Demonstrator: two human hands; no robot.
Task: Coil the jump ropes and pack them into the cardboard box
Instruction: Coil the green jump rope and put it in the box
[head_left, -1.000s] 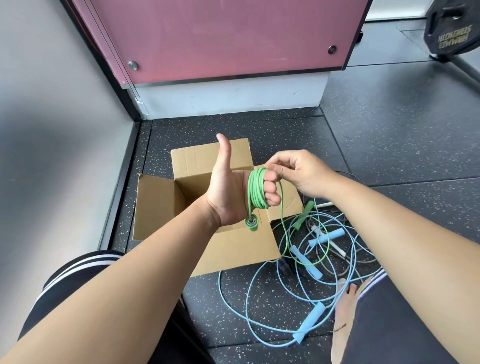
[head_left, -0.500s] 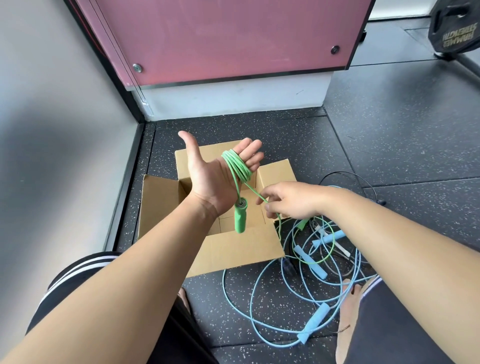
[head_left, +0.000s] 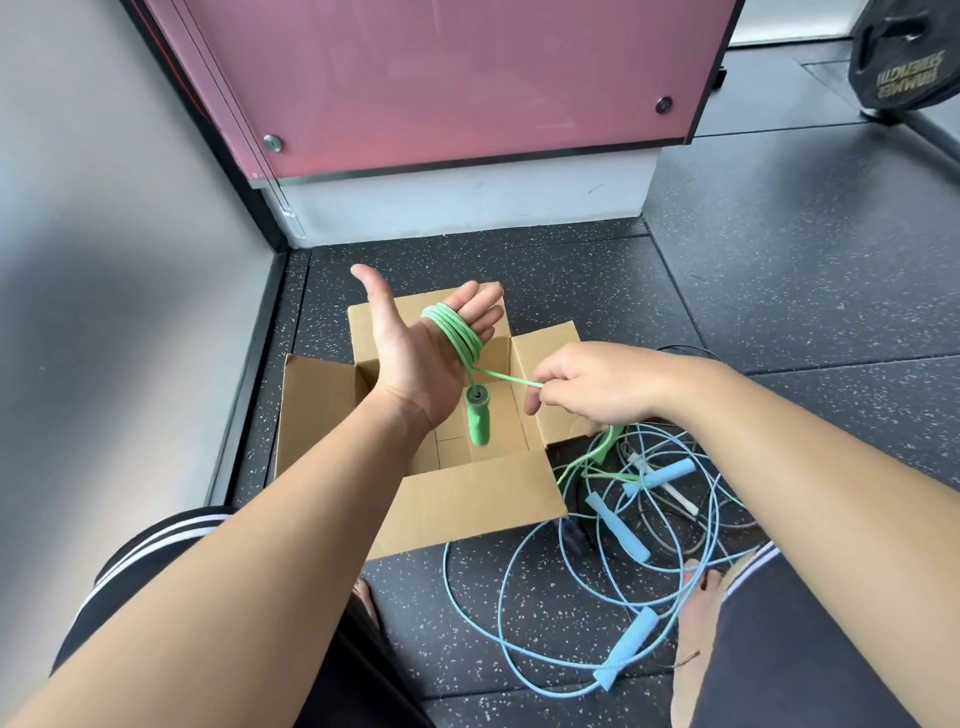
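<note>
Up front, the left hand (head_left: 415, 364) is held palm up at the end of a forward-reaching forearm. Its four fingers are straight and close together, and the thumb is splayed wide to the side. Around those fingers sits the green jump rope (head_left: 457, 332), wound in several tight loops (too bunched to count cleanly). One green handle (head_left: 479, 423) dangles from the coil just below the heel of the palm, capped end up.

A single taut strand runs from the coil across to the right hand (head_left: 597, 387), which sits lower and to the right of the left one, knuckles up. Its thumb and forefinger pinch the cord while the other fingers curl loosely. Past that pinch the cord drops under the right wrist to the second green handle (head_left: 605, 448).

Directly beneath both hands stands the cardboard box (head_left: 467, 501), flaps folded out, and the dangling handle hangs over its opening. Under the right forearm a tangle of blue jump ropes (head_left: 626, 654) lies loose on the dark speckled floor (head_left: 779, 312), with a white handle (head_left: 678, 496) mixed in. Beyond the left fingertips rises a pink panel (head_left: 441, 78). Far past the right hand is a black weight plate (head_left: 904, 57).
</note>
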